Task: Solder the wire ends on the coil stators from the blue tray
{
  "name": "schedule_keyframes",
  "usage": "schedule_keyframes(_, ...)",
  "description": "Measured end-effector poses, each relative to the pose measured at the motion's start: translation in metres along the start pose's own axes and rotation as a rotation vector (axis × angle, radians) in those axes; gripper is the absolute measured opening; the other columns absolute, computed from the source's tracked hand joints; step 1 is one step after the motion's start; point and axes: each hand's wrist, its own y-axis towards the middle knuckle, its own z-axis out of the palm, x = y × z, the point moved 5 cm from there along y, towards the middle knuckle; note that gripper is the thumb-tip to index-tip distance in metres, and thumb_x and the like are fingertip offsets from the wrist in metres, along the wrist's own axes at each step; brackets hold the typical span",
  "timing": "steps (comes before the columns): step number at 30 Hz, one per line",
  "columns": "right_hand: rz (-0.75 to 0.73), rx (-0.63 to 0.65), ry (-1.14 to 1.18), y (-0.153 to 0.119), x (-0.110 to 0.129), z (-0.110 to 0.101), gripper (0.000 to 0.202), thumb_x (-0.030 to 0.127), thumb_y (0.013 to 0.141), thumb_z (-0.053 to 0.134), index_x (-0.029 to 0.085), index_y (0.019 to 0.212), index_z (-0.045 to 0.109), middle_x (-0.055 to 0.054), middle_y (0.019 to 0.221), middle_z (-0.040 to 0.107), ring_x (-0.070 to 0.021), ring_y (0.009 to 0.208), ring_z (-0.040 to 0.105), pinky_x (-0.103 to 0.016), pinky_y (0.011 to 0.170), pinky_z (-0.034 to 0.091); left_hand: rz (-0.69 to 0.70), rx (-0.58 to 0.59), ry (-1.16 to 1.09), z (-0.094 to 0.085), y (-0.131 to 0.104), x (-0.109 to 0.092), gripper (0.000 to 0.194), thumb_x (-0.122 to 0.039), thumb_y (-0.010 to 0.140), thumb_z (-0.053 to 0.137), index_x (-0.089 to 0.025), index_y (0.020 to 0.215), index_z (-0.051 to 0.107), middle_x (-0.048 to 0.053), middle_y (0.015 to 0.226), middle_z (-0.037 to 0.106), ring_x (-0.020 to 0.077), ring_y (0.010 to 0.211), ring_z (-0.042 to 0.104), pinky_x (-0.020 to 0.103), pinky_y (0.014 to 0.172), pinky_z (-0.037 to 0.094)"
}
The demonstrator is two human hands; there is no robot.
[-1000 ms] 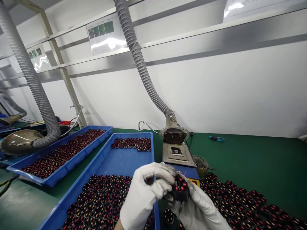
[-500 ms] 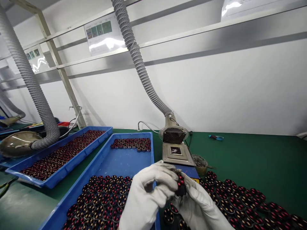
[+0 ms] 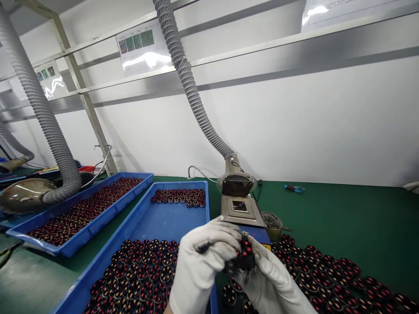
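Head view: a white-gloved left hand (image 3: 204,257) and a white-gloved right hand (image 3: 271,279) are gripping a small round black part with red dots (image 3: 246,258).

The part is sitting between the hands, above the green tabletop (image 3: 353,209) — the right hand is cupping its right side, while the left is curling its fingers over the other side, though exactly where those fingertips are touching is hard to tell. A long blue plastic tray (image 3: 163,222) is holding rows of similar parts at left; more black round parts (image 3: 321,274) are lying at right. Beyond the hands, a square metal-topped unit (image 3: 244,211) is standing below a grey ribbed hose (image 3: 196,98).
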Motion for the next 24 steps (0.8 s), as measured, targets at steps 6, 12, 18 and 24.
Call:
schedule_keyframes(6,-0.001,-0.016,-0.165,-0.020,0.015,0.019,0.034,0.022,0.058,0.081,0.023,0.091,0.070,-0.005,0.086,0.073,-0.0196,0.071,0.067,-0.033,0.066,0.056,-0.137,0.219,0.134,0.007,-0.004,0.003,0.030,-0.004,0.064,0.064,-0.023,0.085,0.074,0.003,0.099,0.070,0.0195,0.093,0.063,0.025,0.086,0.048)
schedule_keyframes(12,-0.485,-0.098,-0.629,-0.044,0.039,0.061,0.032,0.031,0.061,0.079,0.025,0.090,0.068,-0.006,0.093,0.070,-0.0231,0.081,0.067,-0.028,0.064,0.057,0.089,-0.075,0.169,-0.004,0.001,-0.008,0.011,-0.013,0.070,0.066,-0.020,0.066,0.073,0.003,0.071,0.070,0.0174,0.070,0.063,0.026,0.077,0.049)
schedule_keyframes(18,-1.127,-0.200,-1.081,-0.079,0.034,0.087,0.028,0.014,0.077,0.062,0.033,0.098,0.063,-0.002,0.107,0.060,-0.0192,0.099,0.060,-0.030,0.079,0.055,-0.312,0.038,-0.117,0.004,-0.001,0.013,0.042,-0.041,0.062,0.077,-0.014,0.095,0.072,0.009,0.075,0.067,0.0214,0.070,0.062,0.035,0.076,0.051)
schedule_keyframes(24,-1.289,-0.217,-1.271,-0.083,0.031,0.097,0.045,0.000,0.075,0.055,0.030,0.108,0.058,-0.003,0.109,0.059,-0.0190,0.098,0.061,-0.032,0.080,0.055,-0.293,-0.115,-0.259,0.014,-0.011,0.030,0.025,-0.040,0.063,0.077,-0.015,0.062,0.071,0.008,0.072,0.068,0.0247,0.083,0.063,0.031,0.079,0.050)
